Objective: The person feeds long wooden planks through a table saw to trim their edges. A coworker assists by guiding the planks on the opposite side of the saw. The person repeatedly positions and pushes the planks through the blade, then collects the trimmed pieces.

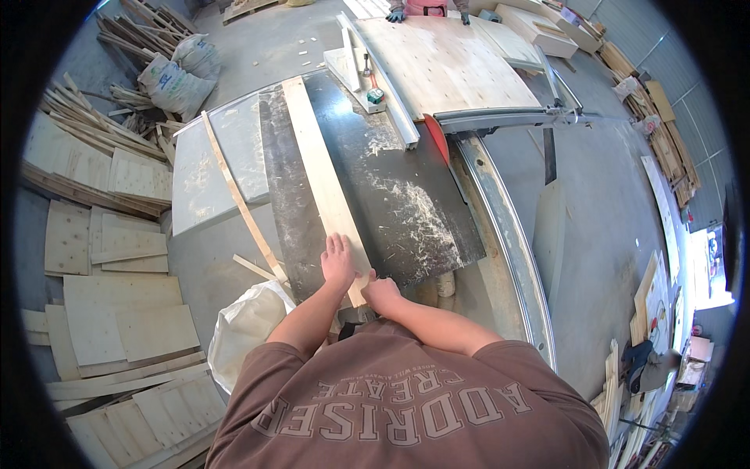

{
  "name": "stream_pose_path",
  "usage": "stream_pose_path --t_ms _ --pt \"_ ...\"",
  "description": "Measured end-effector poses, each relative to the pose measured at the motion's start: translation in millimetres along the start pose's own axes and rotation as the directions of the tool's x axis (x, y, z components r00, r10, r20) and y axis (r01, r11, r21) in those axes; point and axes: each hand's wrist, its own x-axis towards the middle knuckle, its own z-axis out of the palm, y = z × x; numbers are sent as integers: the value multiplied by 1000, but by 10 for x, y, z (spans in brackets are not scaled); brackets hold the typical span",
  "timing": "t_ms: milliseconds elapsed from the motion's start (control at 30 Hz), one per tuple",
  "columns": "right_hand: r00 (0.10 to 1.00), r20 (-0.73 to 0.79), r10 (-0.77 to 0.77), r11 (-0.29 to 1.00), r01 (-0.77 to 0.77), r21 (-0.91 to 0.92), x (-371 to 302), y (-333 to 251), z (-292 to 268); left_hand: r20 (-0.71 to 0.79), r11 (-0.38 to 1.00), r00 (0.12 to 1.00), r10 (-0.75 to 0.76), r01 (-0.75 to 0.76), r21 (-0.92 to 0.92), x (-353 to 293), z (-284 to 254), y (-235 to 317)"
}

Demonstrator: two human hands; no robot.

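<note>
Plainly, the board (321, 168) runs lengthwise ahead; left hand (338, 263) farther along, fingers flat atop; right hand (382, 296) curls nearer, its grip unclear.

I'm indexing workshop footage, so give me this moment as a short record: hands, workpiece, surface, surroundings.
Left hand: laid on top of the long board
Right hand: at the board's right edge, near its closer end
Workpiece: narrow, pale wood
Surface: dark worktop strewn with wood shavings
To the left: thin wooden strip, white sack
Far side: co-worker's gloved hand at a plywood sheet
</note>
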Motion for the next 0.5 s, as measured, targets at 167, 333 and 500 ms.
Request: stream_pose_path --t_ms 167,333,500 --pt "1000 2 10 1000 -10 2 -11 8 -3 7 1000 1000 4 -4 0 1 -20 23" --pt "1000 14 8 1000 -8 -9 -20 8 -32 0 1000 1000 7 -7 -4 7 19 14" --pt "998 47 28 999 -27 -16 -17 -4 -45 -11 1000 1000 -5 5 -5 22 77 6"
